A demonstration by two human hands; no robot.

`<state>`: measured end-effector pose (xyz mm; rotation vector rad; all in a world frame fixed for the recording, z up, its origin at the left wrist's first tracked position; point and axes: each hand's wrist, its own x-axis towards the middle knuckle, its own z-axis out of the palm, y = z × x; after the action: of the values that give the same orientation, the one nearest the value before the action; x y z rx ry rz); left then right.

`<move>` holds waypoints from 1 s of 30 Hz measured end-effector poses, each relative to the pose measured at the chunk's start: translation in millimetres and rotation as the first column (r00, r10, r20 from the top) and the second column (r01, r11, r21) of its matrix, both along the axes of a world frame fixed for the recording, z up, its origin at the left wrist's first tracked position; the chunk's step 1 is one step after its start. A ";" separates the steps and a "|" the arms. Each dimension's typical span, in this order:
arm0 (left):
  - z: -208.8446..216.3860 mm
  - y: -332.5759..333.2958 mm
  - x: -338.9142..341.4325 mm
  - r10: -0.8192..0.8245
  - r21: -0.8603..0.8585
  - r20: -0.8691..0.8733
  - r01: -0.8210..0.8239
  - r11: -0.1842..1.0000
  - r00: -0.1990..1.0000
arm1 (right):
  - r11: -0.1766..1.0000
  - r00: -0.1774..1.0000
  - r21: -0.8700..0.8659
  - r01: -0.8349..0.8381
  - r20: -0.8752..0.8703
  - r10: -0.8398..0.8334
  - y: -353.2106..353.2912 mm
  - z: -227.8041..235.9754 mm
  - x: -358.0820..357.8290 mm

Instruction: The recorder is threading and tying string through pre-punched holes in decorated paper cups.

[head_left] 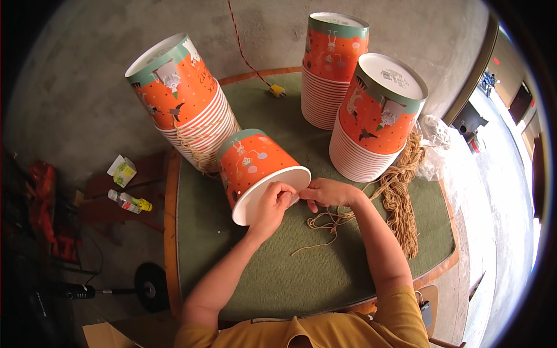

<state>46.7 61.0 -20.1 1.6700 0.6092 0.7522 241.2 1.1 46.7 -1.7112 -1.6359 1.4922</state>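
The left hand (270, 205) and right hand (331, 192), fingers narrow, hold unclear, crowd a white-rimmed orange paper bucket (261, 158); bare green fabric tabletop (301, 278) lies nearer.

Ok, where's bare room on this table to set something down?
Between your forearms, nearer you than the loose twine; also behind the tilted bucket, between the left stack and yellow plug. Crowded: the right side, with two bucket stacks and that twine.
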 end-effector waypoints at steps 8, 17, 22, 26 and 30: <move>3.7 -2.4 3.0 -0.023 0.070 -0.012 0.024 0.997 1.000 | 0.997 0.994 0.068 -0.031 0.106 0.024 -5.8 5.7 0.2; 12.2 -4.8 5.3 0.027 0.074 -0.052 -0.023 0.997 0.998 | 0.876 0.776 0.460 -0.145 0.602 -0.188 -27.7 37.5 -32.4; 14.0 0.4 1.5 0.003 0.125 -0.165 0.018 0.992 0.986 | 0.857 0.850 0.512 -0.064 0.477 -0.222 -15.7 27.4 -37.3; 14.1 4.4 1.1 -0.014 0.166 -0.203 0.048 0.985 0.979 | 0.817 0.848 0.575 0.051 0.407 -0.339 -13.4 17.7 -41.7; 14.2 9.6 0.5 -0.046 0.164 -0.198 0.079 0.983 0.979 | 0.798 0.834 0.597 0.087 0.394 -0.386 -16.8 6.9 -46.7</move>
<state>47.1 70.6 -5.9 1.9278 0.6382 0.6139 194.6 -15.7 53.5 -1.9320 -1.7532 0.3676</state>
